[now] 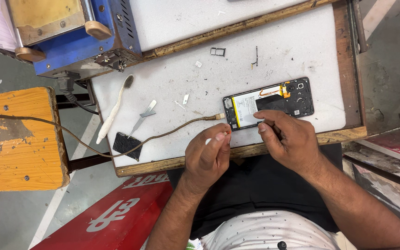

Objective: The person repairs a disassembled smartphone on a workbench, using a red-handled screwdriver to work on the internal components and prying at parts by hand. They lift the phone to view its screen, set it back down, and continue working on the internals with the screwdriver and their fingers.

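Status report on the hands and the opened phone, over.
Left hand pinching a small orange-tipped part. Right hand resting on opened phone. Braided cable plugged in alongside.

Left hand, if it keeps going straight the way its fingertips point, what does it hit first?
Probably the opened phone: the left hand points up and right at its lower left corner, near the plugged-in braided cable. Height above the table is unclear.

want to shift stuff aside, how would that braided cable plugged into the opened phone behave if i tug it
The braided cable sags in loose curves, so it is probably floppy. It looks plugged into the opened phone, so a tug would likely drag that light phone, though the right hand rests on it.
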`<state>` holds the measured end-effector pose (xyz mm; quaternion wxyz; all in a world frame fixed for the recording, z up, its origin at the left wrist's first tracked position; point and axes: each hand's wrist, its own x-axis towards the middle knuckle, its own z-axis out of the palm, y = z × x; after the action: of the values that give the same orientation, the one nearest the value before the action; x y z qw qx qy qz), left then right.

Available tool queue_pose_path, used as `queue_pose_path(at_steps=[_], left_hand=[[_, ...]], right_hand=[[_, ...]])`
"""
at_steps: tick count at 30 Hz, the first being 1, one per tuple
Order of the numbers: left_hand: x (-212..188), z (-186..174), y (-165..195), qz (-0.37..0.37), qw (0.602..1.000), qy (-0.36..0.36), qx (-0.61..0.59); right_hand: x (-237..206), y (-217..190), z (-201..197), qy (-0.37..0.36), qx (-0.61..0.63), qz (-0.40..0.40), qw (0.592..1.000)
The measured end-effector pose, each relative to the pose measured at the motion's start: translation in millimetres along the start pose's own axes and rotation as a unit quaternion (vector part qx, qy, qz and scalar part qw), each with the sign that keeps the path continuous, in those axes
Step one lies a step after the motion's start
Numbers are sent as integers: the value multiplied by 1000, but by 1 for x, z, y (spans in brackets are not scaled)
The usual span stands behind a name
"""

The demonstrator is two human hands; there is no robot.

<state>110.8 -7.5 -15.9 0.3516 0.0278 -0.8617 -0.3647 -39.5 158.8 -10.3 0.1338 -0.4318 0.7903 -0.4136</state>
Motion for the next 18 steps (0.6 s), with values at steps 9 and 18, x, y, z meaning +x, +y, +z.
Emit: queue_pose_path(at_steps=[9,18], left_hand=[[14,-15,11,-29,995,-87,-25],[29,-22,21,-80,989,-122,-29]], right_hand=[[1,1,0,-5,3,-2,1000],[1,0,-1,1,-2,-3,1000]])
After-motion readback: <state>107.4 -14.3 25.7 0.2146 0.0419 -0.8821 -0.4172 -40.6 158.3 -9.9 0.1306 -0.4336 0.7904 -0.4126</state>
